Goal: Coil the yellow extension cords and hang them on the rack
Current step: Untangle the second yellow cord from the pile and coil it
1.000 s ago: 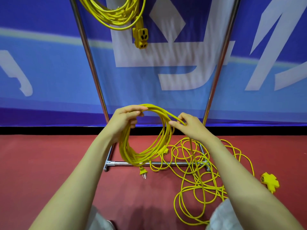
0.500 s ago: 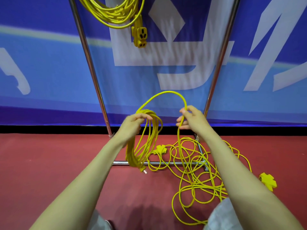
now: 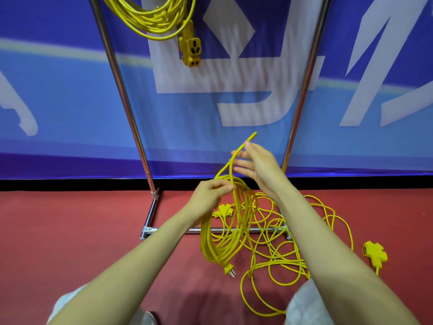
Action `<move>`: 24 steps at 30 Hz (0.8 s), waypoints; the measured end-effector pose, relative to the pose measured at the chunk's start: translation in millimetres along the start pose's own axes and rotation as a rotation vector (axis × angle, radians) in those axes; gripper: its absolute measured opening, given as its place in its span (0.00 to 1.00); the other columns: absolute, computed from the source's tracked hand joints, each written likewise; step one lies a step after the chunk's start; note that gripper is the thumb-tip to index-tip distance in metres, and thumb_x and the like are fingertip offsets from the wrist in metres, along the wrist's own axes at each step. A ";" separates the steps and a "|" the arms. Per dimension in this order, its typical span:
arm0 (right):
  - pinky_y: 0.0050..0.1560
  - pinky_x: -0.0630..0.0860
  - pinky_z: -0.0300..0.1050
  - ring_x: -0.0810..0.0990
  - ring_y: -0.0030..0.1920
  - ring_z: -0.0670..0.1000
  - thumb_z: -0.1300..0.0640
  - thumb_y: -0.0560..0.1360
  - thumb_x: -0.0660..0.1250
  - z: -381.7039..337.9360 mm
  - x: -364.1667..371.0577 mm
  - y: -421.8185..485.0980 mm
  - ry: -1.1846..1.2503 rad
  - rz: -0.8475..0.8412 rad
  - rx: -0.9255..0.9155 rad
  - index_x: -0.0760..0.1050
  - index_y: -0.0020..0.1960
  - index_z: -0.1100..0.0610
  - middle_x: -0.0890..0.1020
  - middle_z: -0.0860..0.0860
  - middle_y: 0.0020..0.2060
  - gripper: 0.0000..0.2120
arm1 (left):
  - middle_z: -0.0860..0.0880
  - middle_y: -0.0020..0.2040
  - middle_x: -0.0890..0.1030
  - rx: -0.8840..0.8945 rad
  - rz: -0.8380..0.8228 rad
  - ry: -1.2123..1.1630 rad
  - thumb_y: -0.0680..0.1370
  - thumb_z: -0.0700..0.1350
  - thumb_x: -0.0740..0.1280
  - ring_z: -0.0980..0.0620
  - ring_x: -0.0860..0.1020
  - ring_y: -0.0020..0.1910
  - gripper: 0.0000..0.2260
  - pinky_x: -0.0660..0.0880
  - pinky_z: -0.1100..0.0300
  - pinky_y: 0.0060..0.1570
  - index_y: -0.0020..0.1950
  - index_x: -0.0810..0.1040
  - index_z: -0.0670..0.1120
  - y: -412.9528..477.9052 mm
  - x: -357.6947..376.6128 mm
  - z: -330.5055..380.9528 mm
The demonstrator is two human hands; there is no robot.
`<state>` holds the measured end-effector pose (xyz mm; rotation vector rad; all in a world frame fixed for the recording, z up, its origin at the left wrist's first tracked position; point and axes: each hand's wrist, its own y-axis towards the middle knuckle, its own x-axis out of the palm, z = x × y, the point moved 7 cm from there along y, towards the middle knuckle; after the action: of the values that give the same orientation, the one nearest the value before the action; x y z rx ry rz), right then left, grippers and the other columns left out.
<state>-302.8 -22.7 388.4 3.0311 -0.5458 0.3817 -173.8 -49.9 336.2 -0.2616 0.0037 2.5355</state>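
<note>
Red floor (image 3: pixel 70 231), blue banner (image 3: pixel 58 102), chrome rack (image 3: pixel 121 90).
Left hand (image 3: pixel 208 198) fingers (image 3: pixel 222 185) grip one half-wound coil (image 3: pixel 243 221); right hand (image 3: pixel 260 163) fingers (image 3: pixel 239 164) pinch its raised strand (image 3: pixel 230 165). A second coil (image 3: pixel 152 17) hangs racked; loose loops (image 3: pixel 281 256), two sockets (image 3: pixel 375 253) (image 3: pixel 222 209) lie below.

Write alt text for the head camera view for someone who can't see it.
A person's left hand grips a half-coiled yellow extension cord, plug dangling, while the right hand pinches the next loop above it. The rest lies tangled on the red floor by a metal rack, where another coiled cord hangs.
</note>
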 end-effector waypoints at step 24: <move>0.57 0.66 0.49 0.71 0.56 0.59 0.61 0.81 0.57 1.9 -10.0 5.0 -1.125 0.061 -0.401 0.73 0.64 0.59 0.75 0.57 0.50 0.14 | 0.43 0.40 0.76 -0.056 0.080 0.301 0.74 0.33 0.68 0.51 0.71 0.31 0.27 0.68 0.58 0.32 0.65 0.58 0.47 11.5 -57.8 4.0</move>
<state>-313.2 -24.2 384.1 2.5473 -0.6102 -1.3215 -134.1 -91.3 350.3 -0.6744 0.0615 2.5536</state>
